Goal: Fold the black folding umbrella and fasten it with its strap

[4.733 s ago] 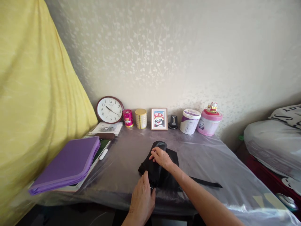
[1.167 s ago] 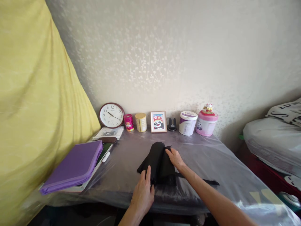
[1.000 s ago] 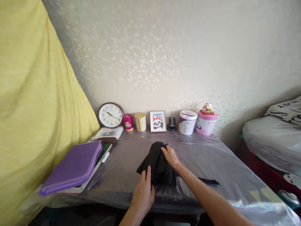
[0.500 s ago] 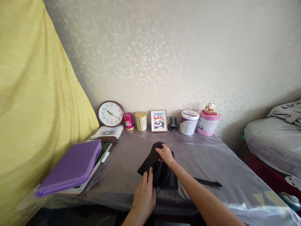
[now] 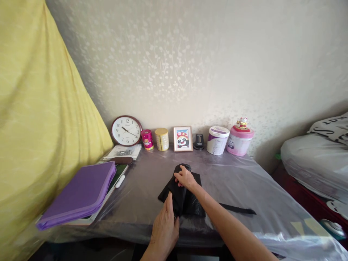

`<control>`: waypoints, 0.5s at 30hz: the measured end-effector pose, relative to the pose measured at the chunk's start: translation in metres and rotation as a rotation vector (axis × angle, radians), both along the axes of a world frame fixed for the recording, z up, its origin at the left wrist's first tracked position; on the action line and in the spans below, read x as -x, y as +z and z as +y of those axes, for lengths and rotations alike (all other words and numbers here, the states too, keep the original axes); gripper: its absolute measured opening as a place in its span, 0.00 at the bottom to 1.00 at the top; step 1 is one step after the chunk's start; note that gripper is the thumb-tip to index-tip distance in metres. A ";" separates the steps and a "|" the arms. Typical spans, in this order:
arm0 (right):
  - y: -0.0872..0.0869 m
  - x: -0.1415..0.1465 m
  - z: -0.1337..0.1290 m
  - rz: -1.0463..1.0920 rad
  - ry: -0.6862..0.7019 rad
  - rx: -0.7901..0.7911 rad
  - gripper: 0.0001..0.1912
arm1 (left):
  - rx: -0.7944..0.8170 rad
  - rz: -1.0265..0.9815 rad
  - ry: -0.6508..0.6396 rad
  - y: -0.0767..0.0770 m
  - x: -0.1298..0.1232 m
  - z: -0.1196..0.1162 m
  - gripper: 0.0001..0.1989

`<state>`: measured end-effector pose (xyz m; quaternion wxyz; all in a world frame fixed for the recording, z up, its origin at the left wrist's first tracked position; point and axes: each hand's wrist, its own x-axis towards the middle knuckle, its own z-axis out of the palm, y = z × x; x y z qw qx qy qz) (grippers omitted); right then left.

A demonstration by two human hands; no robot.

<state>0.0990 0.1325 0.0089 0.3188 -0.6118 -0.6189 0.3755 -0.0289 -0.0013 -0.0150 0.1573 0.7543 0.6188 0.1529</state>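
Note:
A soft black fabric item (image 5: 172,187), perhaps a bag, lies crumpled and partly folded near the front of the table; its exact kind is hard to tell. A shinier black panel shows on its right side. My right hand (image 5: 186,178) pinches the fabric near its far end, index finger stretched along the top. At the near left edge, my left hand (image 5: 164,224) grips it between fingers and thumb, fingertips partly hidden by the cloth. A black strap (image 5: 239,209) runs out on the right, passing behind my right forearm.
Clear plastic covers the table (image 5: 225,177). On the left lies a purple zip folder (image 5: 78,192) over papers, beside a white pen-like stick (image 5: 120,181). Along the wall stand a clock (image 5: 126,131), a picture frame (image 5: 183,139), several tins and tubs, and a lucky cat (image 5: 241,123).
My right hand has shifted slightly left and folded the far part of the black fabric nearer. My left fingers have slipped closer against the cloth. The view has tilted a little.

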 end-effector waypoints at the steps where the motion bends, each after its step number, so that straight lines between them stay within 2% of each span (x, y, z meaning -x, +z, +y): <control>1: 0.002 0.001 -0.002 -0.048 0.017 -0.017 0.26 | -0.003 -0.021 -0.003 0.002 0.000 -0.001 0.39; 4: 0.007 0.004 -0.008 -0.201 0.067 -0.088 0.23 | -0.020 0.007 -0.029 0.005 0.000 -0.002 0.41; 7: 0.011 0.007 -0.016 -0.308 0.114 -0.170 0.20 | -0.026 0.135 -0.037 0.005 -0.001 -0.002 0.38; 10: 0.011 0.005 -0.029 -0.282 0.169 -0.279 0.17 | -0.006 0.162 -0.031 0.003 -0.001 -0.002 0.34; 15: 0.000 -0.010 -0.054 -0.259 0.224 -0.588 0.12 | 0.017 0.082 -0.012 -0.001 0.000 -0.001 0.33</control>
